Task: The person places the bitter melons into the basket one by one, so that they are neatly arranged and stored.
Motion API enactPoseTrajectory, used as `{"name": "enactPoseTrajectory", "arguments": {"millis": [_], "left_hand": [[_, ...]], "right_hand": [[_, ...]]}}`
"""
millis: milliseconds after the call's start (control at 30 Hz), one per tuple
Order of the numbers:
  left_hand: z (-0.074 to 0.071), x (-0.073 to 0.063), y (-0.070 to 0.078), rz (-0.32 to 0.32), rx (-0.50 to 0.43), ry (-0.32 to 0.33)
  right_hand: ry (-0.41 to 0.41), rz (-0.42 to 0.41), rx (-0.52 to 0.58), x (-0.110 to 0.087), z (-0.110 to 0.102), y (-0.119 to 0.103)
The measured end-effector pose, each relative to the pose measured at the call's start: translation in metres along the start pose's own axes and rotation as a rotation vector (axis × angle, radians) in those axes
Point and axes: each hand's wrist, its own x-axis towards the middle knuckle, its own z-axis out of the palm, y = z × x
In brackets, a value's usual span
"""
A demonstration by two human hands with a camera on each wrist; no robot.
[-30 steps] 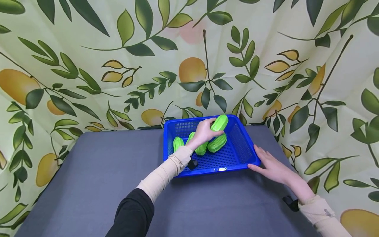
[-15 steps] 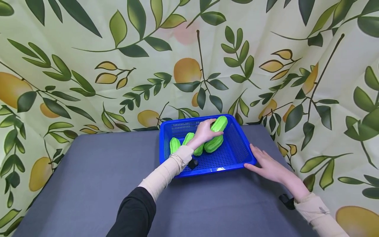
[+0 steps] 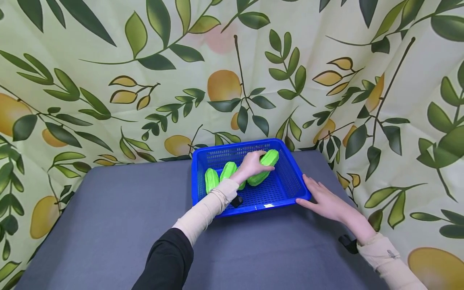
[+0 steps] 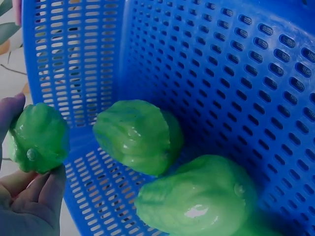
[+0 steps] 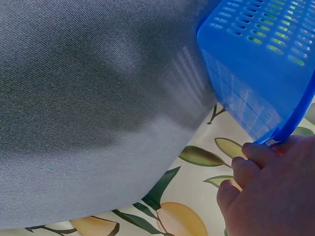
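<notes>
My left hand [image 3: 249, 165] grips a light green, ridged chayote [image 3: 270, 158] over the right half of a blue plastic basket [image 3: 196, 177]. Thumb and fingers lie on opposite sides of it in the left wrist view. Several more chayotes sit in the basket: one [image 3: 258, 179] partly under the held one, one [image 3: 228, 170] near the wrist and one [image 3: 212, 180] at the left end. My right hand [image 3: 324, 199] touches the basket's front right corner, thumb spread from fairly straight fingers. In the right wrist view its fingertips meet the rim.
The basket stands at the back of a grey cloth-covered table [image 3: 137, 225]. Behind and to the right hangs a curtain [image 3: 181, 72] printed with leaves and oranges. A black wrist camera [image 3: 237, 201] under my left wrist overlaps the basket's front.
My left hand has lowered the held chayote and shifted it slightly right within the basket. The right hand stays at the corner. The whole head view has drifted a little.
</notes>
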Motion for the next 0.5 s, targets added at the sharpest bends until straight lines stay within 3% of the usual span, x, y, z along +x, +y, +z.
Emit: {"name": "enactPoseTrajectory", "arguments": {"millis": [500], "left_hand": [[0.015, 0.001, 0.005, 0.03, 0.161, -0.034]], "right_hand": [[-0.001, -0.003, 0.004, 0.001, 0.001, 0.003]]}}
